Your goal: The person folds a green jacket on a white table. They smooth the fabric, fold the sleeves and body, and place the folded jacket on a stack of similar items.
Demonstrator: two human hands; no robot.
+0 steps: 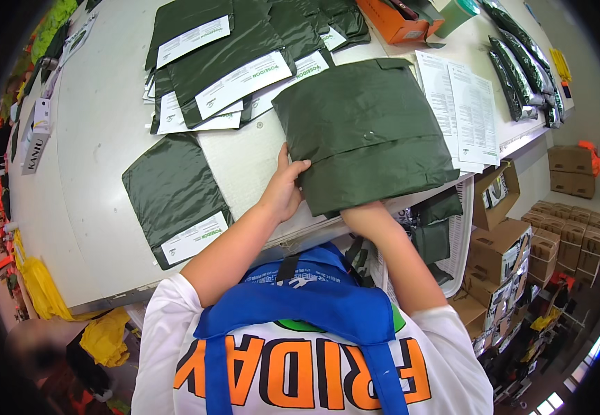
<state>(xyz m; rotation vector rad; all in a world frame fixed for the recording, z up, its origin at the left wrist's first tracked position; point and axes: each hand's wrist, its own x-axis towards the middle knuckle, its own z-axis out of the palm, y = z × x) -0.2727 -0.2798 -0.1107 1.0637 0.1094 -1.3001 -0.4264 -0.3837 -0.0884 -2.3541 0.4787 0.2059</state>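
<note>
A wide, flat dark green packet (369, 124) with a crease running across it is held tilted above the near edge of the table. My left hand (286, 190) grips its left edge, thumb on top and the other fingers partly behind it. At the packet's lower edge, my right hand (370, 220) reaches underneath, its fingers hidden by the packet. Left of my left hand lies a glossy dark green packet (172, 183) with a white printed card (195, 238) at its lower end. More such packets (238, 59) overlap in a pile beyond.
Printed sheets (473, 117) lie right of the packet. An orange box (393, 21) and a green cup (458, 15) stand at the back, with dark wrapped bundles (518, 76) farther right. Below the table edge is a white basket (458, 238) containing dark packets. Cardboard boxes (497, 252) stand beyond it.
</note>
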